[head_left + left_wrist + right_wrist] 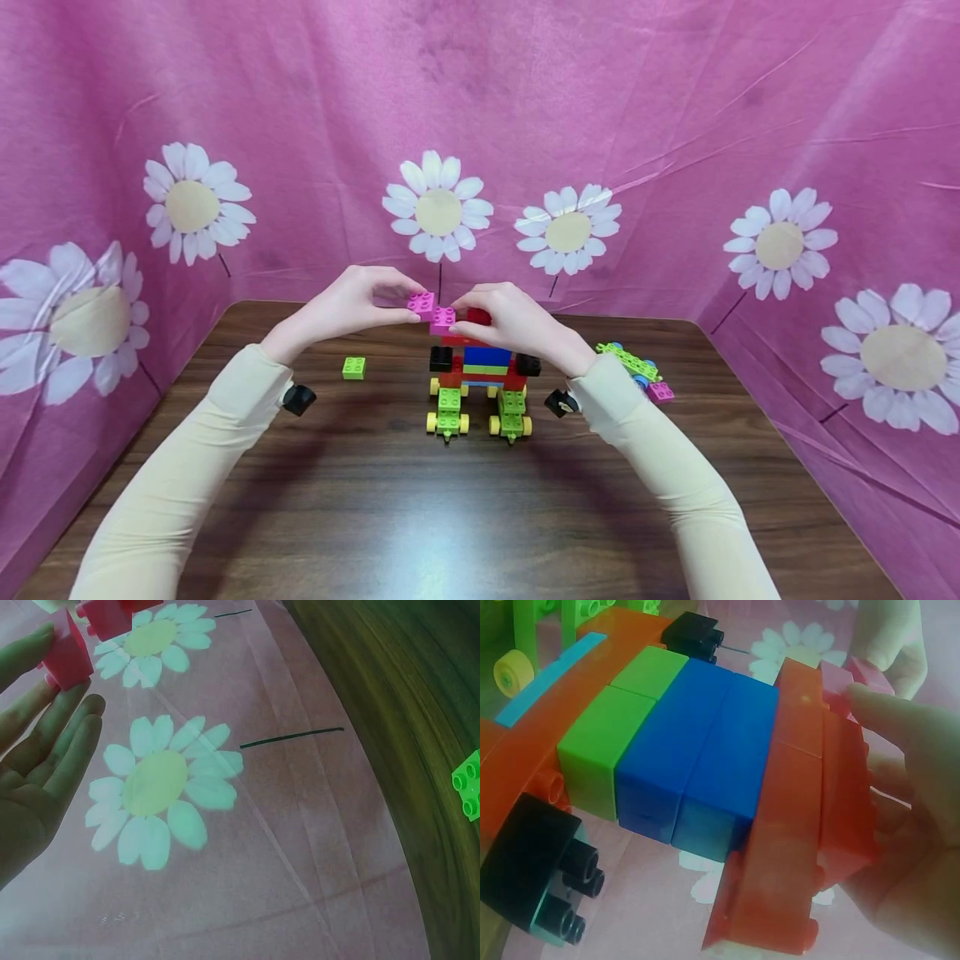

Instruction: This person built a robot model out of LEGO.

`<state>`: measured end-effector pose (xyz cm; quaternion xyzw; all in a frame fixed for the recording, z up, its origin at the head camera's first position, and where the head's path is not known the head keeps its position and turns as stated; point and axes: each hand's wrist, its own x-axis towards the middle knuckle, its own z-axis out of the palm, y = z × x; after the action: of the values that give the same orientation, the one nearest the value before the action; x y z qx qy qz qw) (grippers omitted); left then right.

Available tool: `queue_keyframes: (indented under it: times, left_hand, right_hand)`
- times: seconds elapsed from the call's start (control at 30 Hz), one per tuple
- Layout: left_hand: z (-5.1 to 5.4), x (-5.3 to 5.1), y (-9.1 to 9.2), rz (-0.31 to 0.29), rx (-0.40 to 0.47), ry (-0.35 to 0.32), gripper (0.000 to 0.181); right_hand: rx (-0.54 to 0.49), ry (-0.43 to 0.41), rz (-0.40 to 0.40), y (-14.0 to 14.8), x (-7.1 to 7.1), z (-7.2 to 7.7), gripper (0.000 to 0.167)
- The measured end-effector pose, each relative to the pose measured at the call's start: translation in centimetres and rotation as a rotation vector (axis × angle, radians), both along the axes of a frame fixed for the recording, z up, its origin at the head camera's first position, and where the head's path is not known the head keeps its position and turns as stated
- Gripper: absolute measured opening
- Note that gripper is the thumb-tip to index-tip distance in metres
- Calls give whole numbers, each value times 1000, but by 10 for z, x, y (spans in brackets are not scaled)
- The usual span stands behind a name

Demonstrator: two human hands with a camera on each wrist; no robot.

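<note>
My left hand (367, 302) pinches a pink brick (422, 306) between thumb and fingers, and this brick (69, 656) also shows in the left wrist view. Beside it, lower and to the right, is a second pink brick (442, 320) at the top left of a tall brick figure (486, 357). My right hand (513, 317) holds that second brick between thumb and forefinger, partly hiding a red brick (846, 787) on the figure's top. Blue, green, red and black bricks make up the figure, which stands on green wheeled bases (448, 414) with yellow wheels.
A loose green brick (354, 367) lies on the wooden table (360, 517), left of the figure. On the right, behind my right forearm, are a green wheeled base (628, 361) with blue wheels and a pink brick (661, 392). A pink flowered cloth (480, 100) surrounds the table.
</note>
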<state>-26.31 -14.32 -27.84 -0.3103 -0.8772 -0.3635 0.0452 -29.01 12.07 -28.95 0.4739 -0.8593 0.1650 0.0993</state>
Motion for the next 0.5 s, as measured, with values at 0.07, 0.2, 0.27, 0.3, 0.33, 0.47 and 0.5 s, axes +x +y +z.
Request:
queue_keyframes:
  times: [0.07,0.2,0.27,0.3,0.33,0.47,0.5]
  left_hand:
    - [0,-1,1,-5,-1,8,36]
    - [-1,-1,3,-15,-5,10,35]
    - [-2,-1,5,-24,-6,6,35]
    - [-2,-2,5,-29,-4,5,35]
    - [-3,-2,6,-31,-2,4,35]
    - [-4,-3,8,-40,1,10,35]
    - [-4,-3,9,-38,-2,15,35]
  right_hand:
    - [-5,4,-5,0,0,-1,31]
    - [-5,2,-16,-1,1,-1,31]
    - [-4,0,-20,-1,1,0,31]
    - [-5,-1,-21,-2,1,-1,31]
    - [-5,-1,-22,-2,1,-1,31]
    - [-4,-3,-28,-2,1,-1,31]
    - [-2,-4,-29,-2,1,-1,31]
